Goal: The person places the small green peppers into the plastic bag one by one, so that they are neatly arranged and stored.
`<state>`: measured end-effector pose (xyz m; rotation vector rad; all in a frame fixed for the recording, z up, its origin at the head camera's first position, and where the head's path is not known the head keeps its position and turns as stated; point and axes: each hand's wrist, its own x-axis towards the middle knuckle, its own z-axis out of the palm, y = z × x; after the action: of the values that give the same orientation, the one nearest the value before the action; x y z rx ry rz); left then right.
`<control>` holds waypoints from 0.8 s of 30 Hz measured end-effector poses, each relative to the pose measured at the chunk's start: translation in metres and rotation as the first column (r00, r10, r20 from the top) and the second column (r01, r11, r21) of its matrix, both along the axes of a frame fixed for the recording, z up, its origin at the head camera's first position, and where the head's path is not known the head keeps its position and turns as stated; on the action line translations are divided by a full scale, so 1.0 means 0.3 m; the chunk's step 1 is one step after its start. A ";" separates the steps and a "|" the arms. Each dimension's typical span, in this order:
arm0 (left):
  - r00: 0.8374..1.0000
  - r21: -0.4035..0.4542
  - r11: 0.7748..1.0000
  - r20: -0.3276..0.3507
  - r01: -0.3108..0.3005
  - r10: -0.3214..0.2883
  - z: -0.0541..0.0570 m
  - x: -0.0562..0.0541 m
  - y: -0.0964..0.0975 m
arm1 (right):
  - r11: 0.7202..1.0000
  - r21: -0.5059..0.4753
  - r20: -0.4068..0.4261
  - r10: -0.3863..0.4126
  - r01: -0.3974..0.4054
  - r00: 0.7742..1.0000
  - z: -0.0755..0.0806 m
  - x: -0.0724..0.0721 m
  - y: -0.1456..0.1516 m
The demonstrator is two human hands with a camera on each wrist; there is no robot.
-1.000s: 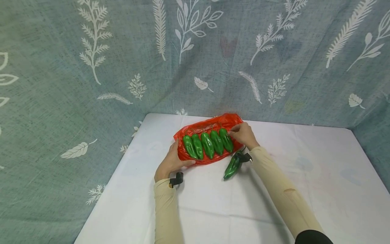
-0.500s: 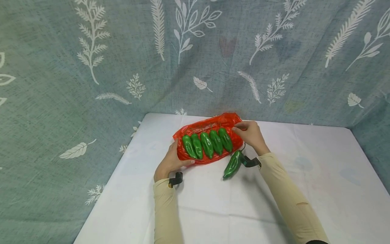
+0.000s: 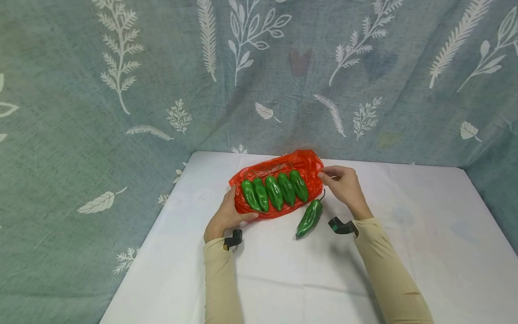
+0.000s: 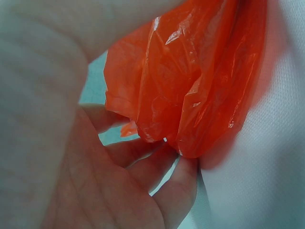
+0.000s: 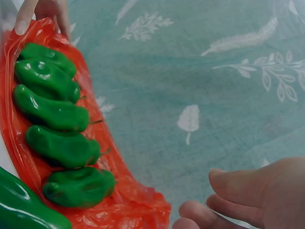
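Several glossy green peppers (image 3: pixel 274 192) lie side by side in a row on a crinkled red plastic bag (image 3: pixel 310 164) on the table. My left hand (image 3: pixel 225 218) grips the bag's left end, thumb along the front edge and fingers round the side. In the left wrist view those fingers (image 4: pixel 144 167) curl against the red plastic (image 4: pixel 167 76). My right hand (image 3: pixel 345 186) is just off the bag's right end, thumb and fingers parted. The right wrist view shows that hand (image 5: pixel 257 193) holding nothing. Another green pepper (image 3: pixel 310 218) with a long stem lies in front of the bag.
A white cloth (image 3: pixel 275 288) covers the table. Behind it and to the left hangs a grey-green curtain (image 3: pixel 226 112) with white leaf prints, close to the bag's far side.
My right hand has drawn away from the rightmost pepper in the row, moving right past the bag's edge. My left hand stays at the bag's left end.
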<state>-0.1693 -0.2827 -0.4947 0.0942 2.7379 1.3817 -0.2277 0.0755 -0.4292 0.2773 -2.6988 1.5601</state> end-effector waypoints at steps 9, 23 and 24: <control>1.000 0.003 1.000 0.004 -0.005 0.005 -0.007 -0.001 -0.002 | 0.999 -0.006 0.027 -0.038 0.038 0.999 -0.016 0.053 0.031; 0.999 0.009 1.000 -0.032 0.020 -0.020 -0.009 -0.010 0.005 | 0.997 -0.028 0.112 -0.068 0.072 0.991 -0.085 0.107 0.055; 0.999 0.009 1.000 -0.034 0.020 -0.020 -0.009 -0.011 0.005 | 0.997 -0.026 0.120 -0.070 0.074 0.990 -0.089 0.111 0.056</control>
<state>-0.1726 -0.2813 -0.4974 0.1472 2.7503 1.4008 -0.1946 0.0923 -0.4561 0.0880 -2.7352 1.6458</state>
